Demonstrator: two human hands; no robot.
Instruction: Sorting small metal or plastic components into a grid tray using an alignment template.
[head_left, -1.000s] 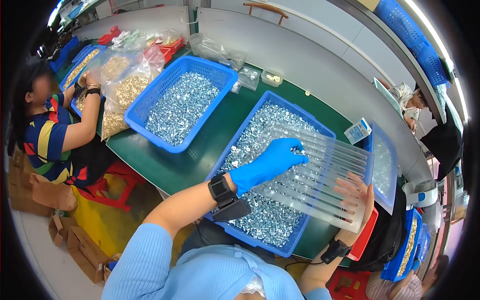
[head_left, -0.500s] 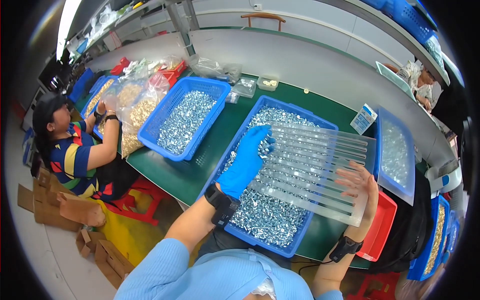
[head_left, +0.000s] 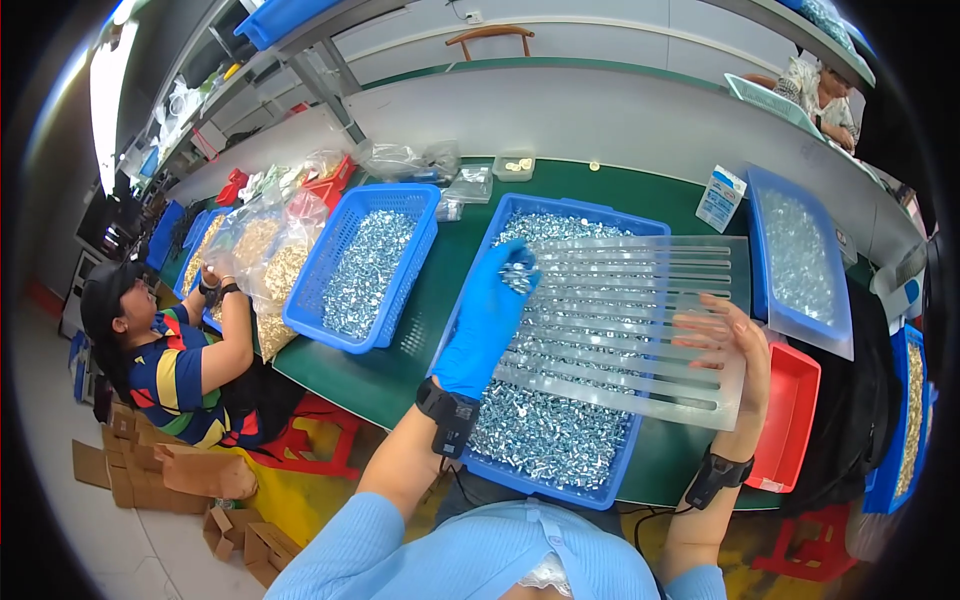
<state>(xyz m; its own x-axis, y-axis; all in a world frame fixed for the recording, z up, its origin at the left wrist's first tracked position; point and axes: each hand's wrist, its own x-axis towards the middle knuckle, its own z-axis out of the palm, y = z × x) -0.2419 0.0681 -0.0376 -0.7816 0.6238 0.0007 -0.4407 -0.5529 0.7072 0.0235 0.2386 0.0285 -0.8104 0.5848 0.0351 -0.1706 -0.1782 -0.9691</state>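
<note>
My left hand [head_left: 488, 318], in a blue glove, is cupped around a small heap of shiny metal screws [head_left: 519, 270] at the left end of a clear slotted plastic board [head_left: 640, 340]. The board lies tilted over a blue basket [head_left: 548, 478] filled with the same screws. My bare right hand [head_left: 728, 345] holds the board by its right edge, fingers spread under and against it.
A second blue basket of screws [head_left: 365, 268] stands to the left, a clear-topped blue tray [head_left: 800, 260] and a red bin [head_left: 790, 420] to the right. A seated person [head_left: 175, 360] works at plastic bags [head_left: 270, 260] on the green table [head_left: 400, 370]. Cardboard boxes [head_left: 150, 470] lie on the floor.
My gloved left hand has moved from the middle of the board to its upper left end and now holds screws. The view has tilted upward.
</note>
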